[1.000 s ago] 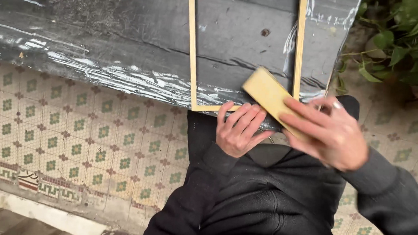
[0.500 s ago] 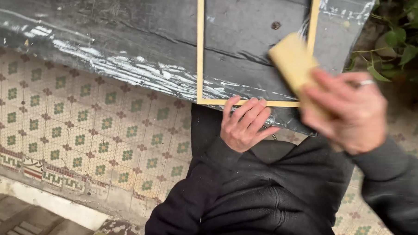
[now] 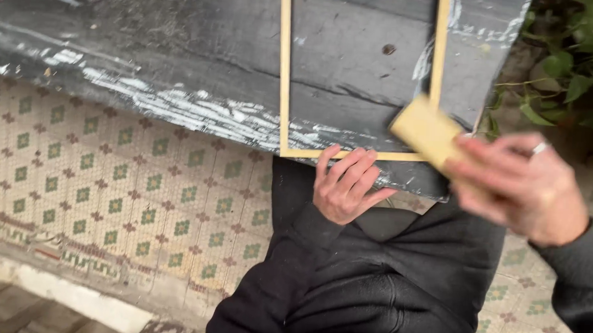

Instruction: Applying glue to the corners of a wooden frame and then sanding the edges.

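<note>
I pin frame (image 3: 362, 83) at counter's (image 3: 149, 56) near edge, left fingers (image 3: 349, 171) flat | right hand (image 3: 529, 188) clamped on block (image 3: 429, 132) | frame looks light, thin, fragile: hold its corners

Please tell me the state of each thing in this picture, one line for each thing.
wooden frame: lying flat on the dark board, unbroken.
sanding block: held, blurred, at the frame's right strip.
left hand: fingers pressing the frame's bottom strip.
right hand: gripping the block.
dark board: scratched, paint-streaked.
</note>
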